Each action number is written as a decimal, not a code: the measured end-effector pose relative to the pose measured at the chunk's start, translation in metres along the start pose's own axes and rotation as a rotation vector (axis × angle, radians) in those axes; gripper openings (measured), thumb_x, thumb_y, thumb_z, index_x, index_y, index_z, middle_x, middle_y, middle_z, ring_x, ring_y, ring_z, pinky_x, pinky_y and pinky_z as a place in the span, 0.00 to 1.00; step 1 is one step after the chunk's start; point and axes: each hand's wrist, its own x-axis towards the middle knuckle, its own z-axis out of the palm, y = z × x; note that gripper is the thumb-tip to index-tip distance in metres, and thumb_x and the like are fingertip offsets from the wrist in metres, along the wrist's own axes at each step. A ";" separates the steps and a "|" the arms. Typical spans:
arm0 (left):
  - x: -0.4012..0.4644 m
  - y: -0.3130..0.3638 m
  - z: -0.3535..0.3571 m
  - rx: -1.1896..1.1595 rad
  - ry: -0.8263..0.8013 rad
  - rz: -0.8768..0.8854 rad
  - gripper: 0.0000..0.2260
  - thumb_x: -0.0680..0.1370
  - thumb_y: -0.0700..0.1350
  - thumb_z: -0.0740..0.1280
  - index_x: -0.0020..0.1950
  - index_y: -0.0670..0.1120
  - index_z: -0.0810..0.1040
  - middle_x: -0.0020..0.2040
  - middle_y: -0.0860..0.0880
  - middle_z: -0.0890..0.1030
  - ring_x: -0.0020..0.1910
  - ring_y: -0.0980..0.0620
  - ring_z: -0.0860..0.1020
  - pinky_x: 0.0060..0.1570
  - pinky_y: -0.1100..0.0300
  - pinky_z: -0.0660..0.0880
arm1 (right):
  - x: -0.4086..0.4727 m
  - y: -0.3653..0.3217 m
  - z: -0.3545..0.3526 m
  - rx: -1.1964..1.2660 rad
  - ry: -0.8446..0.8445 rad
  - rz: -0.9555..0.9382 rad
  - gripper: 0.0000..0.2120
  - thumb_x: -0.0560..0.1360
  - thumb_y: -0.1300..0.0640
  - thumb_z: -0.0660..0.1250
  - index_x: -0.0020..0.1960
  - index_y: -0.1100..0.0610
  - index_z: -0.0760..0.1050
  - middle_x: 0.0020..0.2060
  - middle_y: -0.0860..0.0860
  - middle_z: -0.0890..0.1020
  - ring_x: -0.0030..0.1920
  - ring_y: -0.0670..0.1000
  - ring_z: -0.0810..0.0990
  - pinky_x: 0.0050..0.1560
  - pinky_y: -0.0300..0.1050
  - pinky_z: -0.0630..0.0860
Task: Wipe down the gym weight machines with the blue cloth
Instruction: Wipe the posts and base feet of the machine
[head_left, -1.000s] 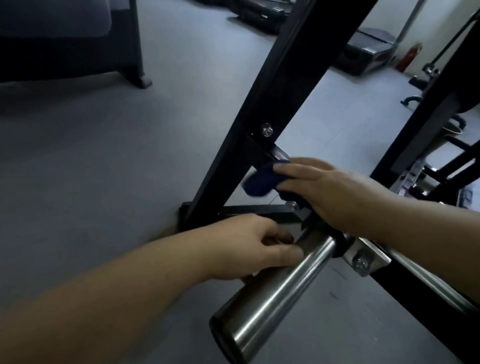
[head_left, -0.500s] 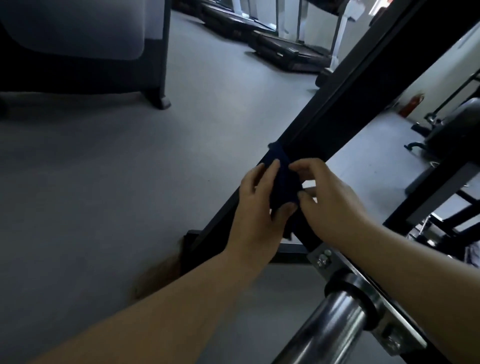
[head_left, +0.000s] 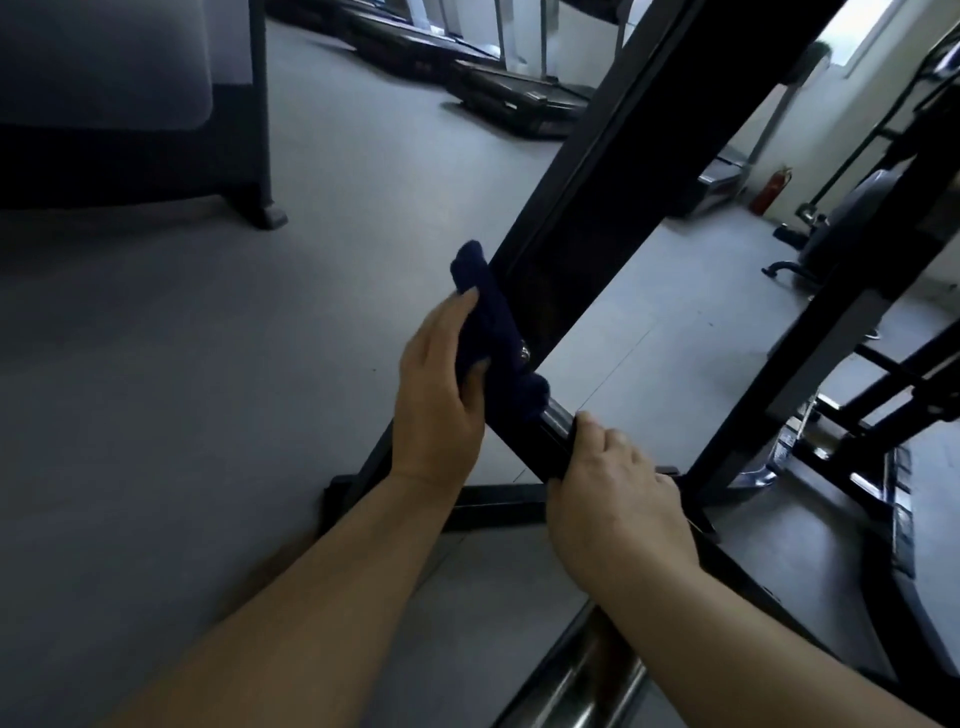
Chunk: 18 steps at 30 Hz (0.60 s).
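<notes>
- a grey gym floor (head_left: 156, 415) is filling most of the frame, lying smooth and dull under dim light.
- a row of treadmills (head_left: 498, 98) is sitting along the top centre of the frame, and a dark padded machine (head_left: 130, 104) is taking up the upper left corner.
- a red fire extinguisher (head_left: 772, 189) is standing against the pale wall at the right, with more black equipment and a grey seat (head_left: 852, 218) crowding the right edge.
- a black slanted frame beam (head_left: 597, 208) of the weight machine is running from the upper right down toward the centre, ending at a flat base bar (head_left: 498, 506) on the floor.
- a chrome bar (head_left: 576, 680) is showing at the bottom centre of the frame, partly hidden behind the right forearm.
- the blue cloth (head_left: 485, 312) is lying pressed along the left edge of the beam, just left of centre, with one end bunched above the fingertips and the other hanging near a bolt.
- the left hand (head_left: 441, 395) is holding the cloth against the beam, fingers laid long over it and the thumb tucked underneath, pinching the fabric.
- the right hand (head_left: 618, 493) is gripping the lower part of the black frame, fingers curled round its edge, just below the cloth and not touching it.
</notes>
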 end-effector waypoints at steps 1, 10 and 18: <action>-0.006 -0.005 -0.001 -0.018 -0.026 -0.019 0.18 0.79 0.34 0.64 0.67 0.48 0.70 0.60 0.53 0.77 0.61 0.63 0.74 0.59 0.68 0.72 | 0.000 -0.001 0.000 0.001 0.008 -0.002 0.29 0.80 0.53 0.60 0.75 0.53 0.48 0.63 0.52 0.69 0.61 0.54 0.70 0.61 0.50 0.67; 0.004 -0.004 0.006 0.223 0.025 0.066 0.22 0.73 0.39 0.68 0.68 0.41 0.71 0.65 0.43 0.72 0.59 0.46 0.74 0.61 0.55 0.73 | -0.003 -0.001 0.002 -0.014 0.040 0.001 0.29 0.79 0.52 0.60 0.75 0.53 0.51 0.62 0.53 0.70 0.60 0.54 0.72 0.58 0.49 0.68; -0.040 -0.060 -0.017 0.385 -0.086 -0.514 0.14 0.74 0.28 0.61 0.59 0.37 0.70 0.62 0.39 0.71 0.51 0.51 0.71 0.50 0.64 0.70 | 0.000 0.002 0.005 -0.033 0.049 -0.023 0.29 0.80 0.52 0.60 0.75 0.55 0.50 0.62 0.53 0.70 0.60 0.54 0.72 0.59 0.49 0.68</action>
